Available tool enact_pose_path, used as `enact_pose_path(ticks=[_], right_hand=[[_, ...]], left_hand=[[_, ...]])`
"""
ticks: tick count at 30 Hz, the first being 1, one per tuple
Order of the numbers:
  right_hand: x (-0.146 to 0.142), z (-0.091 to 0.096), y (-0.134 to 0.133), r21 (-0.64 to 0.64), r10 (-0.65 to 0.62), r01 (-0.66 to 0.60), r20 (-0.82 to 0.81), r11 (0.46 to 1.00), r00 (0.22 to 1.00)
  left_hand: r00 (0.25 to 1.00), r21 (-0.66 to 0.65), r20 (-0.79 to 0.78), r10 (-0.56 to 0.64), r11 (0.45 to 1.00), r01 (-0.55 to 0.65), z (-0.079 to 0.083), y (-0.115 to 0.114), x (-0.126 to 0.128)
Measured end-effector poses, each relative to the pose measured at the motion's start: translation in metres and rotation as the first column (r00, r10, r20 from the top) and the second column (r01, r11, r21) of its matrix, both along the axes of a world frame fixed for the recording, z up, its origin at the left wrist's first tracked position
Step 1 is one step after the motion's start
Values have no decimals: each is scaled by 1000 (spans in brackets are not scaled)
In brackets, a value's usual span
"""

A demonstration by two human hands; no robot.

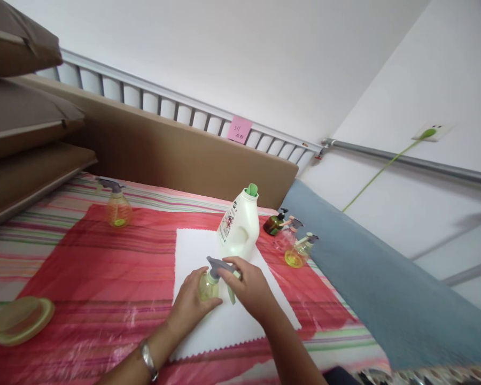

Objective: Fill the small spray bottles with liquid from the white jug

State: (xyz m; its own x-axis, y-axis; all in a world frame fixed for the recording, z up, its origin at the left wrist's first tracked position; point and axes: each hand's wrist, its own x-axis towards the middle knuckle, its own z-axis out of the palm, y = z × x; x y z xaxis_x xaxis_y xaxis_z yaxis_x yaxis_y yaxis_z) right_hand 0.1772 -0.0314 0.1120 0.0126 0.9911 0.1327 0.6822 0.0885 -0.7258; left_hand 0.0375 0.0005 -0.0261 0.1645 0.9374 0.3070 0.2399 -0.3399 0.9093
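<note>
A small yellowish clear spray bottle [209,287] stands over the white cloth [240,326], its grey trigger head pointing left. My left hand [191,297] is wrapped round the bottle's body. With my right hand [246,283] I grip the grey spray head at the top, fingers over it and thumb against its side. Just behind my hands is a large white jug [240,222] with a handle, a printed label and a green spout in its open neck. My palms hide part of the bottle.
Another spray bottle [119,208] is at the far left of the red sheet [144,246]. A dark pump bottle [273,223], a pinkish clear bottle [285,239] and a yellow-bottomed spray bottle [297,253] cluster right. A round pale-yellow dish [24,323] lies front left. Brown cushions [24,112] are stacked left.
</note>
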Motion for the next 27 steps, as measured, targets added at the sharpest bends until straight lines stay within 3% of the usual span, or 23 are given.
enact_pose_path(ticks=[3, 7, 9, 17, 23, 27], right_hand=[[-8, 13, -7, -6, 23, -22, 263, 1000, 965], [-10, 11, -9, -11, 41, -40, 314, 999, 949], [-11, 10, -9, -9, 64, -64, 313, 998, 948], [-17, 10, -9, 1, 97, -103, 320, 995, 943], [-17, 9, -9, 5, 104, -112, 343, 994, 934], [-19, 11, -10, 10, 106, -116, 347, 993, 932]], left_hand=[[996, 1, -15, -90, 996, 90, 12, -3, -8], [947, -14, 39, -319, 948, 319, 41, -5, -22], [928, -51, 84, -364, 928, 369, 51, -4, -26], [952, -28, 213, -220, 973, 231, 52, 1, -24], [893, -56, 260, -367, 918, 393, 56, 1, -23], [940, -54, 239, -244, 963, 263, 58, 0, -22]])
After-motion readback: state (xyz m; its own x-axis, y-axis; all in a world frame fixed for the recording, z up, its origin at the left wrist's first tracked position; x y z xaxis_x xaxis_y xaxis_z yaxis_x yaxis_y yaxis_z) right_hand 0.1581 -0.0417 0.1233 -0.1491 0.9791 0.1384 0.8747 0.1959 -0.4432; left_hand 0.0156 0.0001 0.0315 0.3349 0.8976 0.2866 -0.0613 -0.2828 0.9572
